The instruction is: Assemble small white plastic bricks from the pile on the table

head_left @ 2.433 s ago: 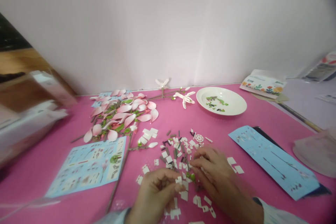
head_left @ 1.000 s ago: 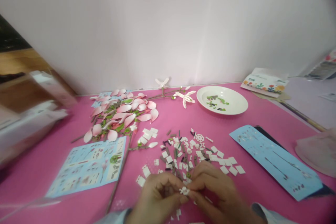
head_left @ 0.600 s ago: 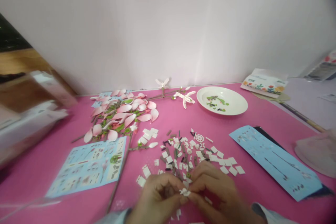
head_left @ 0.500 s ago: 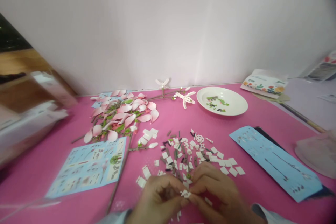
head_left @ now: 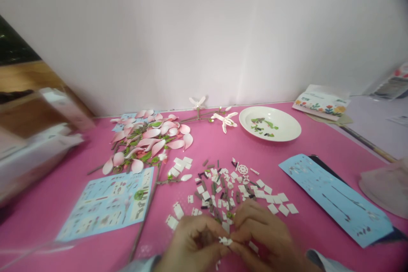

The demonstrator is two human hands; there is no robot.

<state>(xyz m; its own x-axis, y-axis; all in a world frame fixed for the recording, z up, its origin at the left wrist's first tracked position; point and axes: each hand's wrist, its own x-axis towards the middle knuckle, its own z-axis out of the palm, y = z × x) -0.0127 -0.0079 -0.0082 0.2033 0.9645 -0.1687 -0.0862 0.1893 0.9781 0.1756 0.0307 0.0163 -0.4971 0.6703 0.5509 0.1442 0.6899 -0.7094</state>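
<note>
Between my fingertips at the bottom centre is a small white building-block piece [head_left: 225, 241]. My left hand [head_left: 194, 242] pinches it from the left, and my right hand [head_left: 263, 238] grips it from the right. The fingers partly cover the piece, so its exact shape is hard to make out. Just beyond the hands lies a loose pile of small bricks [head_left: 222, 181] in white, brown and black. White square tiles [head_left: 283, 209] spread to the right of the pile. A few white plates [head_left: 178, 210] rest left of it, near my left hand.
Pink blossom branches [head_left: 149, 136] cover the back left. A blue instruction sheet [head_left: 102, 208] lies below them, beside a long brown stem [head_left: 145, 221]. White flowers [head_left: 225, 121] lie near the wall. At the right are a white plate [head_left: 291, 134] and a blue booklet [head_left: 334, 195].
The white piece has moved slightly down and appears turned between my fingertips. Both hands keep hold of it in almost the same place.
</note>
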